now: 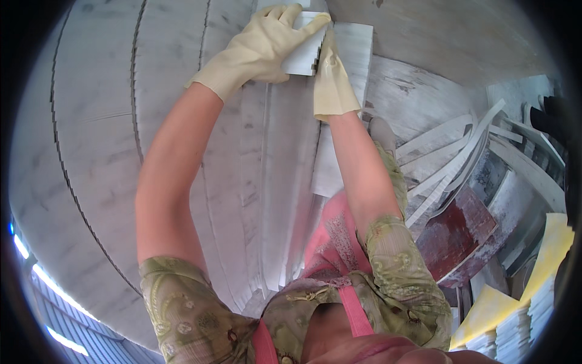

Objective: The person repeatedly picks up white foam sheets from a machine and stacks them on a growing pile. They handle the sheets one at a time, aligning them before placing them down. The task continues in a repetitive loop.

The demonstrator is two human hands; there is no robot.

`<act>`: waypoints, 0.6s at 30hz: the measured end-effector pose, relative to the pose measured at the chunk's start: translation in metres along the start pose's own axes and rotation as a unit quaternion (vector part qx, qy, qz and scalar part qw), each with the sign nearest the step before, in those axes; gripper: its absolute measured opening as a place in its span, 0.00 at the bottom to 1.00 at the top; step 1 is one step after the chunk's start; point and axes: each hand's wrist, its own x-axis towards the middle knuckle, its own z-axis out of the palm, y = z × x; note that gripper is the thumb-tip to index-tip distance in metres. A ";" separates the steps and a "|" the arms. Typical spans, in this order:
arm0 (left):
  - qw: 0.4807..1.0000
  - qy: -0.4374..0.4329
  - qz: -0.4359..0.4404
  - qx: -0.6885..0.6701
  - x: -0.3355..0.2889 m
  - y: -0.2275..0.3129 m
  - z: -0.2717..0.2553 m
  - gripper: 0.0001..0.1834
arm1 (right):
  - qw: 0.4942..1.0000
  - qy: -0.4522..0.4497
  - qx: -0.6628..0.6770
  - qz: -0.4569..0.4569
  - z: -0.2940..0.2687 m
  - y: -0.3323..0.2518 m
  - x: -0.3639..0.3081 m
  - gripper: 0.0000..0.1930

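Note:
Both my hands wear cream rubber gloves and meet at the top of the head view. My left hand [267, 43] grips a small stack of white flat pieces [299, 63] from its left side, thumb reaching across its far end. The stack's right edge is dark and jagged, as if several layers lie unevenly. My right hand [332, 70], seen nearly edge-on, presses against that right edge; its fingertips are partly hidden beside the left thumb. Just beyond my right hand lies a wider white panel [359, 45].
Long grey-white rows [97, 121] with stepped dark seams fill the left. Loose white strips [464, 151] lie tangled at right, near a reddish-brown board [458, 230]. Yellow sheeting [541, 255] covers white stacks at lower right.

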 end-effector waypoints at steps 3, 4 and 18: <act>1.000 -0.008 0.002 -0.016 0.000 -0.009 0.005 0.62 | 1.000 0.005 -0.013 -0.005 0.002 0.002 0.004 0.37; 1.000 -0.008 -0.001 -0.021 -0.002 -0.011 0.007 0.62 | 1.000 0.004 -0.019 -0.007 0.002 0.003 0.005 0.37; 0.876 0.276 -0.199 -0.342 -0.120 0.119 0.115 0.35 | 0.994 0.006 -0.103 -0.029 0.005 0.004 0.016 0.37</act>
